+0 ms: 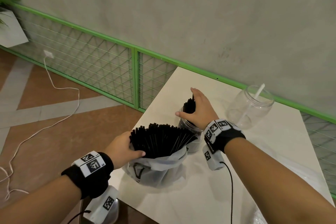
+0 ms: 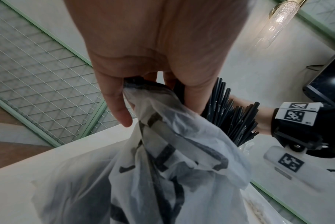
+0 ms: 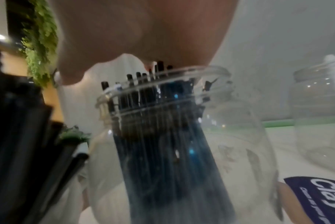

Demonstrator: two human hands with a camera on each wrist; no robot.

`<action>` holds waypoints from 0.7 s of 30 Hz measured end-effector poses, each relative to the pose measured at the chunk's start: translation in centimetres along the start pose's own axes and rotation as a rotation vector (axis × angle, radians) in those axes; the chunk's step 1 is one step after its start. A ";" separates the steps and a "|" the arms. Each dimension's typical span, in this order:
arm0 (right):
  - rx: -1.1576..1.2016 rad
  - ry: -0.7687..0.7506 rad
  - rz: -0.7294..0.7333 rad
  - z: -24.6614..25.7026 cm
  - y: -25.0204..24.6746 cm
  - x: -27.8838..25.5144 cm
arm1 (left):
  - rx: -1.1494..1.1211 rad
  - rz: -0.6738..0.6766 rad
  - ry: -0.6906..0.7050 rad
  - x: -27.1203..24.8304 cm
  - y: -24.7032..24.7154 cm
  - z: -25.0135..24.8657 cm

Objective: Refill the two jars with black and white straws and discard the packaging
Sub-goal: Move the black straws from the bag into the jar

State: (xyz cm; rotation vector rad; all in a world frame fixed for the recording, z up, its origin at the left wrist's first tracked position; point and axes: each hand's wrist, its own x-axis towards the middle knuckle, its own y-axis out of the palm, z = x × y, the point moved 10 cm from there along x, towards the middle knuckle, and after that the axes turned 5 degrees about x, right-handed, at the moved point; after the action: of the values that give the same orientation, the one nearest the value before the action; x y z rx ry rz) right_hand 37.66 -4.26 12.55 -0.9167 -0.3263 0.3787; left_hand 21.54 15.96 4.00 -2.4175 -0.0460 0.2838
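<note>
My left hand grips the rim of a white translucent bag standing at the table's left edge. Black straws fan out of it. Behind the bag stands a clear jar holding a bundle of black straws. My right hand hovers at their tops, fingers stretched out and thumb spread. To the right a second clear jar holds one white straw.
The white table meets a grey wall with a green-framed mesh fence. Crinkled clear plastic lies on the table's right side. A blue printed label shows near the jar. A white cable trails over the floor at left.
</note>
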 end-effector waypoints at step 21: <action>-0.072 0.027 -0.082 -3.4 -1.4 0.4 | -0.001 0.008 -0.002 0.2 -0.1 0.3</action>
State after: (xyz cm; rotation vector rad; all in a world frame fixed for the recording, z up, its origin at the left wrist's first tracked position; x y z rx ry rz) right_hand 39.73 -7.28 11.82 -0.9754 -0.3531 0.2807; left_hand 21.63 16.28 3.84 -2.4189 -0.0373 0.2895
